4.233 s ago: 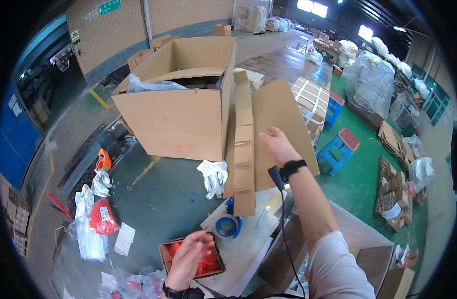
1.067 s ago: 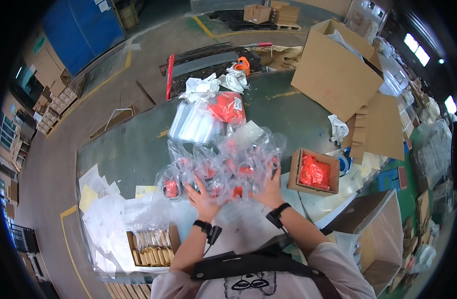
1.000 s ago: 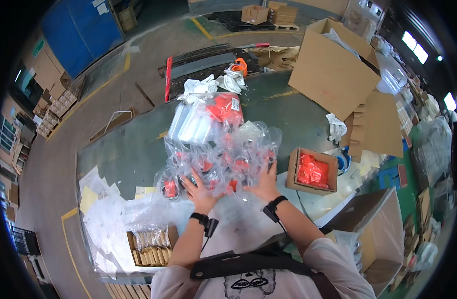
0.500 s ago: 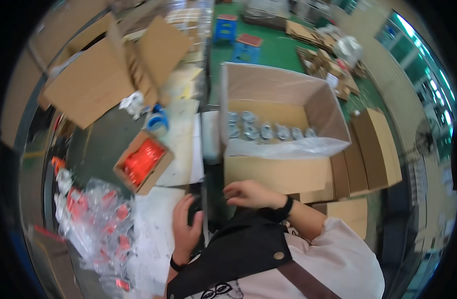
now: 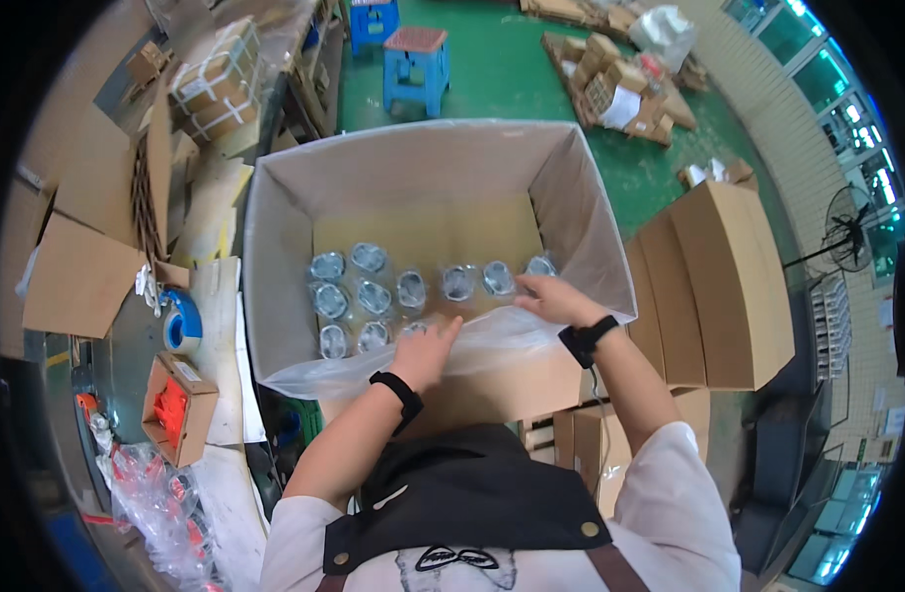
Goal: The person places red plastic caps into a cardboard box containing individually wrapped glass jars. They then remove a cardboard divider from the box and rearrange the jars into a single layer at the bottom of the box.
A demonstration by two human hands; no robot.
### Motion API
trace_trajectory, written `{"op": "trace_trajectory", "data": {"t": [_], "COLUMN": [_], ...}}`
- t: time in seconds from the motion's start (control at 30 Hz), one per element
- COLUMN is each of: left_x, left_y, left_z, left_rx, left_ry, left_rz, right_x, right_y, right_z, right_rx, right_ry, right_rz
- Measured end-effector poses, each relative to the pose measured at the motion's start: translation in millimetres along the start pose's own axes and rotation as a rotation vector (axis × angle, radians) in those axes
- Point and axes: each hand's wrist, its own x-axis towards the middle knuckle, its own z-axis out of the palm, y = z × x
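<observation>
A large carton (image 5: pixel 423 163) with a clear plastic liner (image 5: pixel 507 333) stands in front of me. Several round, silvery, clear-wrapped items (image 5: pixel 457 283) sit on its floor in uneven rows. My left hand (image 5: pixel 426 353) is over the near edge, beside the front items, slightly blurred, its fingers stretched out and holding nothing I can see. At the near right, my right hand (image 5: pixel 559 299) reaches over the liner's edge, close to the rightmost items. Its fingers are apart, and nothing shows in them.
On the left bench are a small carton with red pieces (image 5: pixel 171 409), a blue tape roll (image 5: pixel 181 324) and bagged red-and-clear parts (image 5: pixel 156 503). Tall folded cartons (image 5: pixel 724 286) stand at right. A blue stool (image 5: pixel 416 74) and stacked cardboard (image 5: pixel 620 89) lie beyond.
My view has swung to the right, so the big carton is now centred. Both hands have moved from near my body and the bench to over the carton's near edge.
</observation>
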Motion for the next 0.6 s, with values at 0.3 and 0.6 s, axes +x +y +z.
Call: {"op": "trace_trajectory", "data": {"t": [0.3,0.6], "left_x": [-7.3,231.8], "left_y": [1.0,17.1], "left_z": [-48.7,85.0], "left_rx": [-0.408,-0.385], "left_ry": [-1.006,-0.232], "left_rz": [0.345,-0.086], "right_x": [6.6,100.5], "right_y": [-40.9,85.5], "right_z": [-99.2,50.6], "right_rx": [-0.192,-0.519], "right_ry": [-1.03,-0.452], "right_rz": [-0.18,0.207]}}
